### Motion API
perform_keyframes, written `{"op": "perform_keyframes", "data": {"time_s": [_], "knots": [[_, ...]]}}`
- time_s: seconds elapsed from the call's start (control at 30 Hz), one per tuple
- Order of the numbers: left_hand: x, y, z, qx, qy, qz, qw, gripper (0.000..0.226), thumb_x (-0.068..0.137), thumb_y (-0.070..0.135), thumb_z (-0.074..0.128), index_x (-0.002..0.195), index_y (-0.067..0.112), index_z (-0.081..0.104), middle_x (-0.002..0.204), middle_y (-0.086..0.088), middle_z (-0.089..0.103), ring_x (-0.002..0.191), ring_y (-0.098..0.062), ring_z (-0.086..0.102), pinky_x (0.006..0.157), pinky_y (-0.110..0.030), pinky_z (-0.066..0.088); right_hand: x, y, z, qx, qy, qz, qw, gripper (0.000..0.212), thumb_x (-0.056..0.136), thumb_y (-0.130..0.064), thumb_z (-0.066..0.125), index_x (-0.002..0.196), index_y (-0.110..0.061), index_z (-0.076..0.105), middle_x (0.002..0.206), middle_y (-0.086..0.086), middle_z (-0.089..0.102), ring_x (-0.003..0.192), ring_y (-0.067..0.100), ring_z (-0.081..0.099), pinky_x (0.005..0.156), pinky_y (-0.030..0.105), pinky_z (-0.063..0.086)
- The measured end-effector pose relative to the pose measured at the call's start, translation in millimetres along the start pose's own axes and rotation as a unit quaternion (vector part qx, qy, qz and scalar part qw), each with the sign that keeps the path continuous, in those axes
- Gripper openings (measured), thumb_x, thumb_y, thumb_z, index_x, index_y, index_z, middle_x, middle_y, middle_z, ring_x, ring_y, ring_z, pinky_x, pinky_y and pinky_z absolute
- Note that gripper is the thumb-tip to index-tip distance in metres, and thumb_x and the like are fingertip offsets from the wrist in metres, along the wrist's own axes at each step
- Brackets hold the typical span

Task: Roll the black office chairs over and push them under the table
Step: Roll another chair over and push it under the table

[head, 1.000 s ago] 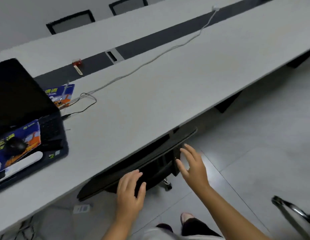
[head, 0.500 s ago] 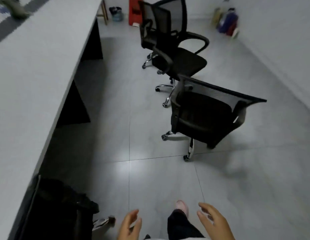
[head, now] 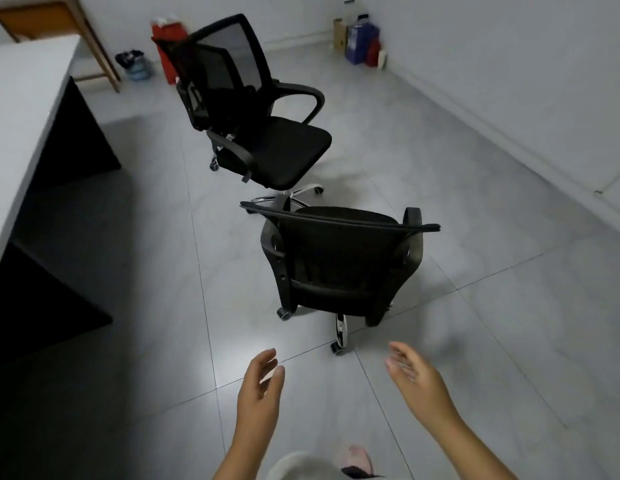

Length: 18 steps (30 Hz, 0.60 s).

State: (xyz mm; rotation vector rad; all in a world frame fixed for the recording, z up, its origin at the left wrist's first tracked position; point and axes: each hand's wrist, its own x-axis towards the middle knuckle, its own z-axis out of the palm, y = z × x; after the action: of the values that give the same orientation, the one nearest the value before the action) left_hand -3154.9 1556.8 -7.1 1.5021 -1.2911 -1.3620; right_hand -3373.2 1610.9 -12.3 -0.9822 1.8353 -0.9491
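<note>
Two mesh-backed black chairs (head: 339, 268) stand on glossy tile; both hands (head: 260, 393) reach, fingers (head: 400, 362) loosely spread, empty.

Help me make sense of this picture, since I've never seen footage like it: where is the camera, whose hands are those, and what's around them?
The camera sits on a person's head and looks forward and down, so you see what they see. No machine is involved. The two bare hands at the bottom are theirs: the left hand and the right hand, both open, holding nothing, stretched towards the chairs without touching them. Just ahead stands the nearer black office chair, its backrest facing the person. Beyond it is a second black office chair, turned sideways, and behind that one the mesh back of another shows. All stand on a grey tiled floor. The white table runs along the left edge; what lies on it is out of view. Bottles and boxes stand by the far wall.
</note>
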Motion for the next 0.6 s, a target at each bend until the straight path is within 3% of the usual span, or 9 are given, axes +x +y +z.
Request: {"op": "perform_keyframes", "data": {"time_s": [0.1, 0.2, 0.3, 0.37, 0.4, 0.43, 0.5, 0.57, 0.6], "knots": [[17, -4, 16, 0.007, 0.009, -0.004, 1.0, 0.028, 0.088, 0.0, 0.051, 0.093, 0.027, 0.054, 0.104, 0.006, 0.059, 0.101, -0.013, 0.055, 0.069, 0.0, 0.042, 16, 8, -7, 0.022, 0.013, 0.014, 1.0, 0.024, 0.087, -0.009, 0.056, 0.101, -0.027, 0.049, 0.104, 0.002, 0.056, 0.103, 0.014, 0.054, 0.088, 0.021, 0.035], [37, -12, 25, 0.0, 0.029, -0.04, 0.999, 0.025, 0.085, -0.004, 0.053, 0.093, 0.019, 0.056, 0.107, -0.011, 0.061, 0.104, -0.026, 0.055, 0.072, -0.012, 0.04, 37, 13, -13, 0.038, 0.032, 0.033, 0.998, 0.032, 0.085, -0.005, 0.058, 0.089, -0.036, 0.049, 0.098, -0.01, 0.055, 0.093, -0.007, 0.057, 0.091, 0.022, 0.041], [73, -4, 32, 0.011, 0.025, -0.036, 0.999, 0.027, 0.085, -0.003, 0.053, 0.093, 0.023, 0.056, 0.105, -0.006, 0.06, 0.11, -0.029, 0.053, 0.076, -0.015, 0.04, 73, 4, -20, 0.017, 0.071, 0.028, 0.997, 0.03, 0.085, -0.006, 0.058, 0.094, -0.033, 0.052, 0.103, -0.012, 0.053, 0.108, 0.011, 0.054, 0.083, 0.005, 0.039], [106, 17, 35, 0.018, 0.015, -0.006, 1.0, 0.029, 0.087, 0.001, 0.053, 0.095, 0.029, 0.053, 0.11, -0.005, 0.058, 0.112, -0.026, 0.051, 0.085, -0.023, 0.042, 102, -17, -26, -0.044, 0.142, -0.035, 0.988, 0.022, 0.085, -0.02, 0.059, 0.107, -0.019, 0.057, 0.115, -0.005, 0.051, 0.114, 0.016, 0.049, 0.086, -0.001, 0.031], [123, 30, 37, 0.025, 0.012, 0.008, 1.0, 0.026, 0.087, 0.006, 0.055, 0.099, 0.029, 0.052, 0.116, -0.005, 0.055, 0.114, -0.024, 0.05, 0.088, -0.026, 0.042, 117, -30, -31, -0.089, 0.196, -0.091, 0.972, 0.036, 0.082, -0.032, 0.056, 0.11, -0.011, 0.059, 0.117, -0.001, 0.051, 0.113, 0.015, 0.046, 0.09, -0.004, 0.026], [138, 45, 39, 0.037, 0.012, 0.025, 0.999, 0.024, 0.086, 0.017, 0.058, 0.104, 0.029, 0.049, 0.121, -0.003, 0.052, 0.114, -0.022, 0.048, 0.087, -0.026, 0.041, 132, -42, -35, -0.126, 0.244, -0.148, 0.95, 0.047, 0.08, -0.04, 0.051, 0.111, -0.006, 0.059, 0.119, 0.002, 0.052, 0.114, 0.016, 0.042, 0.095, -0.003, 0.023], [170, 75, 43, 0.085, 0.031, 0.104, 0.99, 0.039, 0.074, 0.041, 0.058, 0.11, 0.034, 0.045, 0.123, 0.01, 0.048, 0.112, -0.015, 0.045, 0.085, -0.026, 0.038, 163, -60, -39, -0.208, 0.277, -0.234, 0.908, 0.053, 0.086, -0.054, 0.04, 0.112, -0.01, 0.053, 0.124, 0.006, 0.049, 0.119, 0.021, 0.036, 0.106, 0.017, 0.02], [206, 94, 46, 0.17, 0.043, 0.237, 0.955, 0.048, 0.07, 0.061, 0.053, 0.11, 0.034, 0.048, 0.119, 0.014, 0.048, 0.109, -0.009, 0.043, 0.091, -0.027, 0.037, 193, -67, -41, -0.311, 0.259, -0.245, 0.881, 0.06, 0.086, -0.065, 0.027, 0.112, -0.016, 0.052, 0.123, 0.004, 0.048, 0.12, 0.023, 0.035, 0.11, 0.034, 0.01], [223, 97, 49, 0.219, 0.034, 0.303, 0.927, 0.053, 0.074, 0.068, 0.048, 0.11, 0.029, 0.05, 0.119, 0.011, 0.049, 0.109, -0.007, 0.041, 0.097, -0.021, 0.035, 206, -66, -41, -0.357, 0.252, -0.241, 0.867, 0.062, 0.085, -0.066, 0.027, 0.108, -0.017, 0.056, 0.118, 0.003, 0.055, 0.116, 0.021, 0.038, 0.111, 0.035, 0.006]]}}
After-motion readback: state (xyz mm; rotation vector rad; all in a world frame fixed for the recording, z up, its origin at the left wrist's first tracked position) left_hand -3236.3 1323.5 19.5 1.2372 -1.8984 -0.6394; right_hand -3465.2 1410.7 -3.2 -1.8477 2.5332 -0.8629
